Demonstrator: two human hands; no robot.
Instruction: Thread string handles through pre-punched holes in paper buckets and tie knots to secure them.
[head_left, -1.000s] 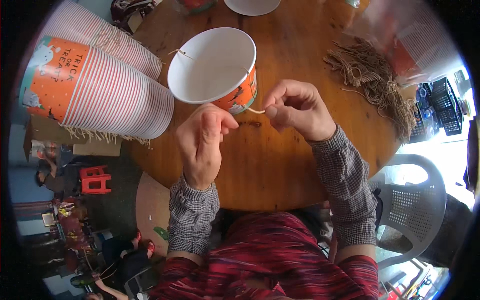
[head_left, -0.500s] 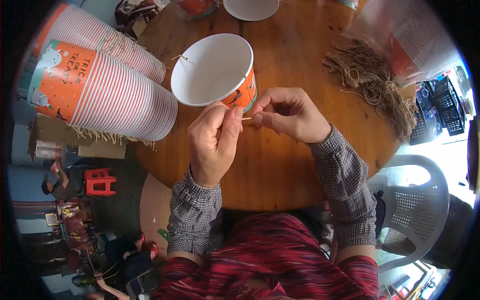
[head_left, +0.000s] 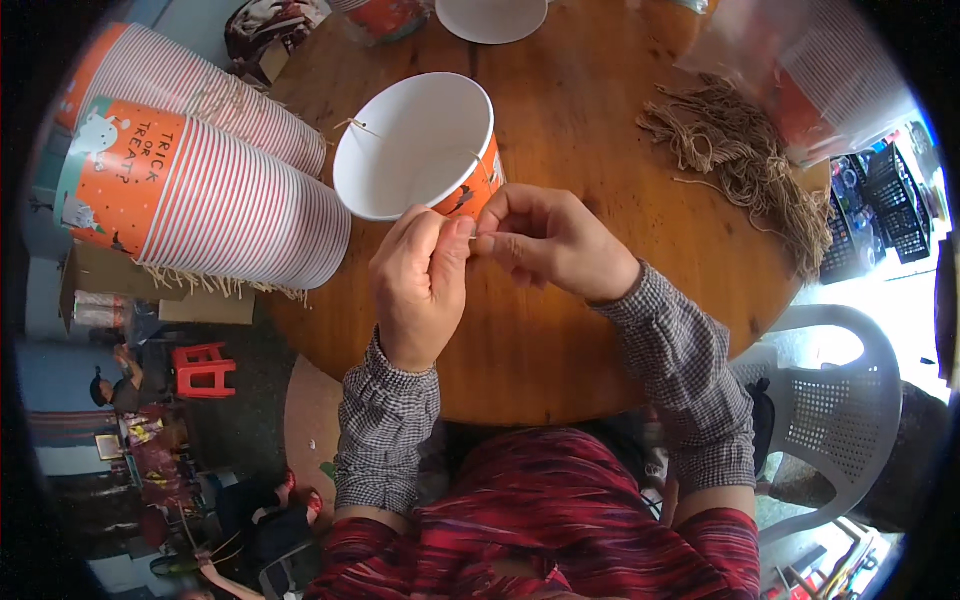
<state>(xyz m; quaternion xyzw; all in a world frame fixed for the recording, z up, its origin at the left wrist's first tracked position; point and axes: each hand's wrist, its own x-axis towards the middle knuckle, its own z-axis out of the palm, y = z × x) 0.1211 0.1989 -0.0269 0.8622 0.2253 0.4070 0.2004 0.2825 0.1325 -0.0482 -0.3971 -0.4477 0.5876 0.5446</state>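
A paper bucket (head_left: 400, 185), white inside and orange outside, lies tipped toward me just beyond my hands. A small wooden stick with twine (head_left: 357, 124) sits at its left rim, and a strand of twine (head_left: 479, 158) passes through its right wall. My left hand (head_left: 420, 285) is closed, thumb against the curled fingers, pinching a thin pale stick (head_left: 474, 238). Thumb and forefinger of my right hand (head_left: 560, 243) are pinched together at the stick's other end, where the twine seems to run. My fingers cover most of both.
Two long stacks of nested paper buckets (head_left: 235, 205) lie at the left. A heap of brown twine (head_left: 745, 155) spreads at the right, beside a plastic-wrapped bucket stack (head_left: 830, 80). Another white bucket (head_left: 490, 18) stands at the far edge. A grey plastic chair (head_left: 835, 400) is at the right.
Both hands have shifted slightly left and closer together, and less of the stick shows between them. The whole view has moved a little; the bucket still lies tipped.
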